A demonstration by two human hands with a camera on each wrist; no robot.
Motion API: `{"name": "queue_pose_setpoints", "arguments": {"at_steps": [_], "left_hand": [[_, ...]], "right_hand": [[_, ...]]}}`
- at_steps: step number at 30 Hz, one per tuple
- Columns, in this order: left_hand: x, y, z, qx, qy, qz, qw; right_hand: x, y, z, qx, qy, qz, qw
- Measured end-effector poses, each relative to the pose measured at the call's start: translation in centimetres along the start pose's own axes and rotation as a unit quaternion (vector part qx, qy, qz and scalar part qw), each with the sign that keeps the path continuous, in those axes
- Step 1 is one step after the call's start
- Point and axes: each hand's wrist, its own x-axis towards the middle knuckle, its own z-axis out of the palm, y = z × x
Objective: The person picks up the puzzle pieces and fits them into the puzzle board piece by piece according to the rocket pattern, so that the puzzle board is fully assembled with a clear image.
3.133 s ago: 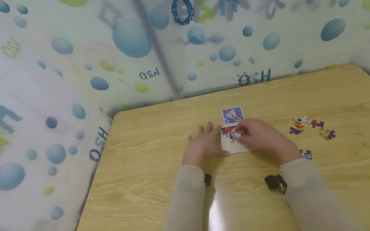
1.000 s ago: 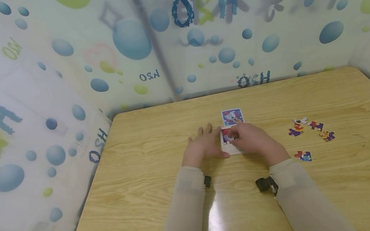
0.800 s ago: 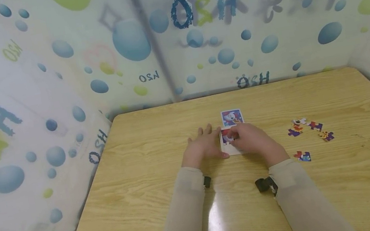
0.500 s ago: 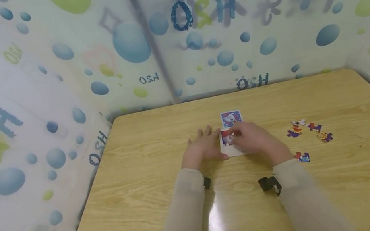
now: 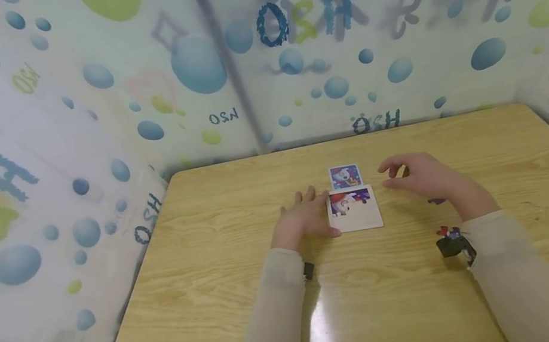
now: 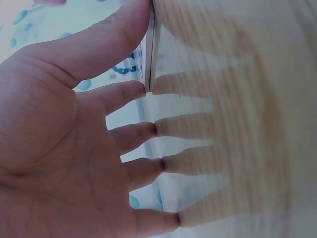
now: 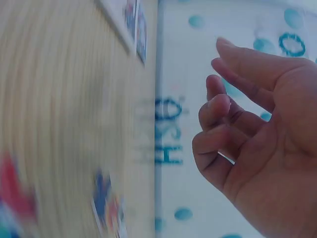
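Note:
A white puzzle board [image 5: 356,222] lies on the table with joined jigsaw pieces [image 5: 342,203] along its top and left part. My left hand [image 5: 304,218] spreads its fingers on the table, thumb and index fingertip at the board's left edge. In the left wrist view, the hand's palm [image 6: 74,139] faces the board's side edge [image 6: 149,54]. My right hand [image 5: 420,177] is off to the right of the board, above the table. The right wrist view shows this hand [image 7: 262,124] with loosely bent fingers and nothing between them.
A small picture card [image 5: 345,176] of a white cartoon animal lies just behind the board. To the right are loose jigsaw pieces [image 5: 448,232], several of them hidden behind my right hand and wrist. The table [image 5: 205,279] reaches back to a patterned wall [image 5: 251,29].
My right hand has let go of a piece at the board's top right and moved right, showing more joined pieces there. My left hand has stayed at the board's edge.

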Motion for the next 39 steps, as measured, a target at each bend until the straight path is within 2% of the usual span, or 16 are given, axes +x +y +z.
{"name": "queue_pose_setpoints", "arguments": {"at_steps": [4,9,18,23,28,39], "left_hand": [[0.0,0.0,-0.1,-0.002,0.001,0.001,1.0],[-0.1,0.2,-0.2,-0.004,-0.002,0.002,1.0],[-0.1,0.1,0.3,-0.011,-0.004,0.004,0.9999],[0.0,0.0,0.4,-0.016,-0.001,0.002,0.9999],[0.1,-0.1,0.3,-0.013,0.0,0.004,0.9999],[0.2,-0.1,0.2,-0.006,-0.002,0.001,1.0]], "right_hand": [[-1.0,2.2,-2.0,-0.006,0.005,0.017,0.9998],[-1.8,5.3,-3.4,-0.039,0.009,0.022,0.999],[-3.0,10.2,-4.5,-0.046,-0.004,0.033,0.9984],[-3.2,13.1,-4.4,-0.029,-0.028,0.066,0.997],[-3.1,14.2,-4.2,-0.008,-0.038,0.083,0.9958],[-3.0,14.0,-4.2,0.01,-0.038,0.092,0.995]]}}
